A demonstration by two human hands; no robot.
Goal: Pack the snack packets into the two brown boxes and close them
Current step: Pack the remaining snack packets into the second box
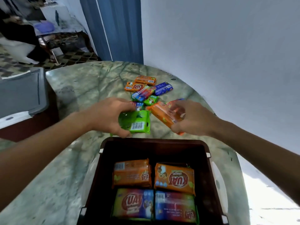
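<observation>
Lid [19,93], grey plastic, flat, lying at the far left on a dark brown box; only a corner of that box shows.

Counter [84,85], green-veined marble, rounded far edge against a pale wall [227,46]; bare stone runs open along the left side and between the hands and the far edge.

Left hand [107,117], fingers curled round a green packet [138,122], glossy foil, rectangular, barcode face up, long axis roughly left to right, held just beyond the far rim of the near box.

Loose packets [146,90], a small heap of orange, blue and green foil rectangles on the counter beyond the hands, overlapping and lying at mixed angles.

Right hand [193,119], fingers and thumb pinching an orange packet [164,114], long axis slanting from far left to near right, raised near the heap.

Brown box [155,143], open, dark plastic, squarish with rounded corners and white clips at the rim, at the near centre of the counter. Inside lie four packets in two rows: two orange packets [133,174] in the far row, two multicoloured packets [134,203] in the near row, all with long axes left to right, sides touching. Dark room remains along the far wall of the box.
</observation>
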